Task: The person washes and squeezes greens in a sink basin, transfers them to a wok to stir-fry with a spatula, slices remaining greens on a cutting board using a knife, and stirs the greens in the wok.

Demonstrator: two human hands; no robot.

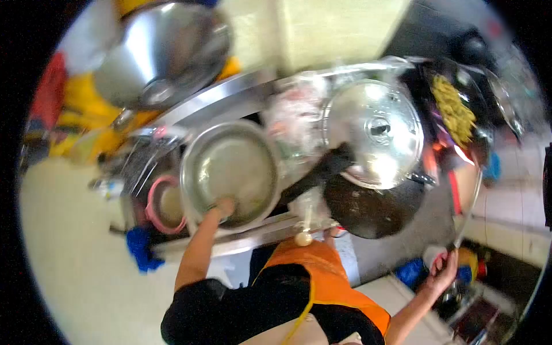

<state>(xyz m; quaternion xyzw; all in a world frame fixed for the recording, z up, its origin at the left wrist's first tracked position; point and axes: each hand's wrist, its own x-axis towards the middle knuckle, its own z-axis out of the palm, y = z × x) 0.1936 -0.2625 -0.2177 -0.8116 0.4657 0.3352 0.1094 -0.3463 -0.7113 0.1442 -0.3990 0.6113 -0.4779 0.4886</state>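
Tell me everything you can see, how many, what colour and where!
Steel basin: one, silver, left of centre
Pink-rimmed bowl: one, pink, beside basin
Blue bundle: one, blue, below bowl
Metal vessel: one, silver, upper left
Pressure cooker: one, silver, right of centre
Plastic bags: uncounted, clear, beside cooker
Round pan: one, dark, below cooker
Food: one heap, yellowish, upper-right pan
Utensil: one, greyish, right side
Apron: one, orange, bottom centre
Rest: too blurred
Left hand: one, bare, in basin
Right hand: one, bare, holding utensil
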